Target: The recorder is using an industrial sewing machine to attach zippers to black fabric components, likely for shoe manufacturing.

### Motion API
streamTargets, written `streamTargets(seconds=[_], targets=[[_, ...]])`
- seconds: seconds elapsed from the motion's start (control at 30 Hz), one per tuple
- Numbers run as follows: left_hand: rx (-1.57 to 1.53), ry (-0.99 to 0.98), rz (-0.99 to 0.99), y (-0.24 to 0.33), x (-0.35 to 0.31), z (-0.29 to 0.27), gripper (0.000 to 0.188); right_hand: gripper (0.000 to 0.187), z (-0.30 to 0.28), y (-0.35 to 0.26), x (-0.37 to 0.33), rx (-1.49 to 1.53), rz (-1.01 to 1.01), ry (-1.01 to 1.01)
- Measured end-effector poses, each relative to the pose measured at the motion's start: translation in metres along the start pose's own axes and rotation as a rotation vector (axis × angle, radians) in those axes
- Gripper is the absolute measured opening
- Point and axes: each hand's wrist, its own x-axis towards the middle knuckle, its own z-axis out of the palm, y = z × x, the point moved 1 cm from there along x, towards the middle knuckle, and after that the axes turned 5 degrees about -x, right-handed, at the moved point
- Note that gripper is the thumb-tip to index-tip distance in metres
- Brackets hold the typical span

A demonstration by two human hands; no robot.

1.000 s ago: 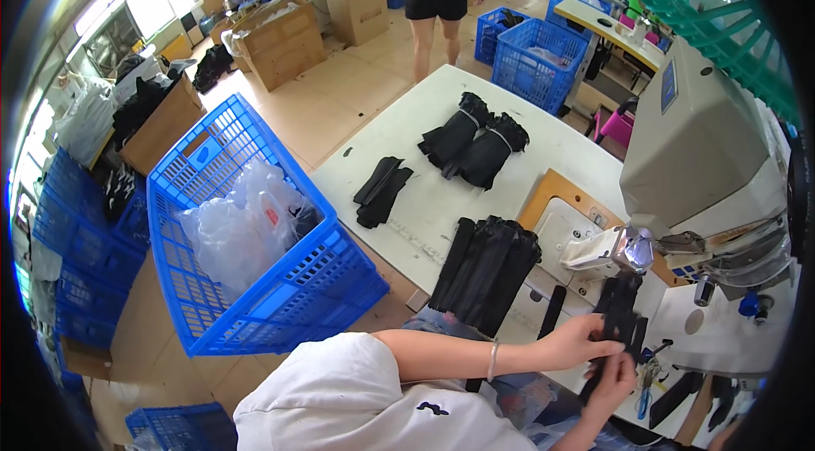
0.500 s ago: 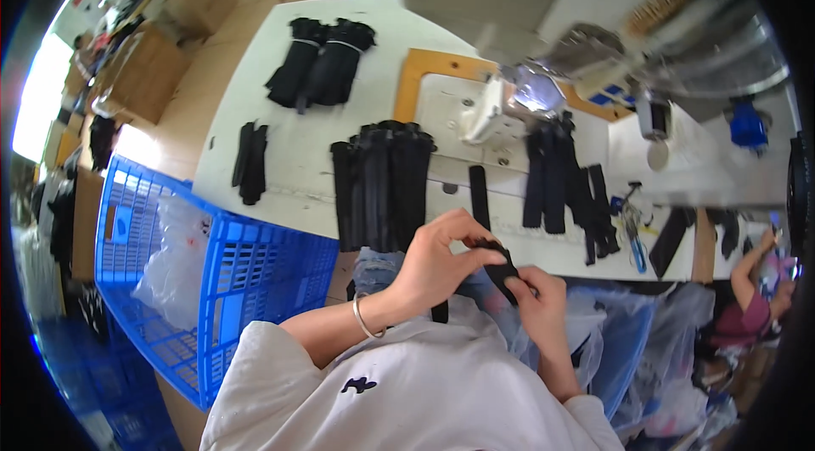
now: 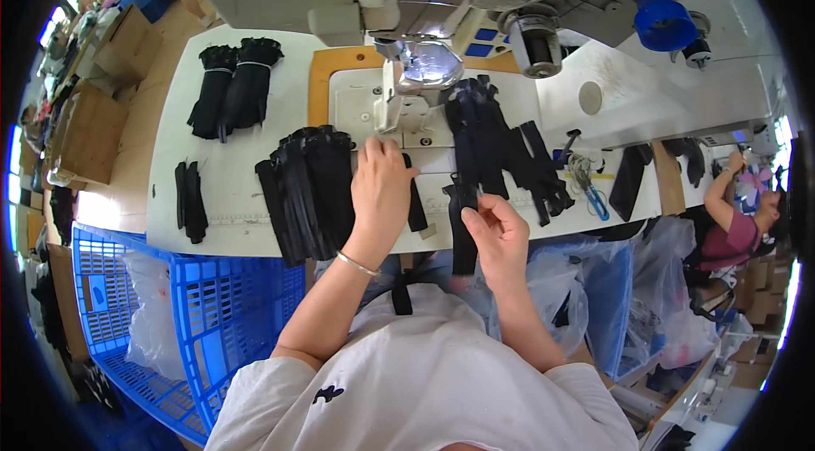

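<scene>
My right hand (image 3: 501, 239) pinches a black fabric strip (image 3: 463, 234) that hangs over the table's front edge, its upper end near a pile of similar black strips (image 3: 480, 132). Palm down, my left hand (image 3: 379, 192) lies on the table before the sewing machine (image 3: 412, 103), fingers stretched forward and thumb apart. The thumb reaches over another black strip (image 3: 417, 206) lying flat; the fingertips' contact is partly hidden. Just left of that hand is a thick row of black strips (image 3: 307, 196).
Two tied black bundles (image 3: 250, 86) and a small pair of strips (image 3: 191, 200) lie on the white table (image 3: 229, 175). A blue crate (image 3: 238, 307) stands below at left. Small blue-handled snips (image 3: 597, 203) lie at right. Another person (image 3: 734, 230) sits far right.
My hands have moved apart: the left went forward to the table, the right stays near the front edge with a strip. The view has shifted, bringing the machine nearer the middle.
</scene>
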Motion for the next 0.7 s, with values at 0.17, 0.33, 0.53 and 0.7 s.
streamTargets(seconds=[0.17,0.33,0.53,0.7], targets=[[-0.051,-0.004,0.064,0.002,0.005,-0.013,0.025,0.011,-0.011,0.01,0.001,-0.104,0.03,0.008],[-0.903,-0.293,-0.26,0.018,0.006,-0.041,0.036,0.01,-0.014,-0.014,-0.008,-0.045,0.001,-0.098],[-1.3,-0.393,-0.321,0.016,0.0,-0.044,0.036,0.009,-0.004,-0.009,-0.004,0.03,-0.093,-0.142],[-1.438,-0.406,-0.385,0.017,-0.008,-0.041,0.012,0.012,-0.006,-0.01,-0.009,-0.014,0.117,-0.129]])
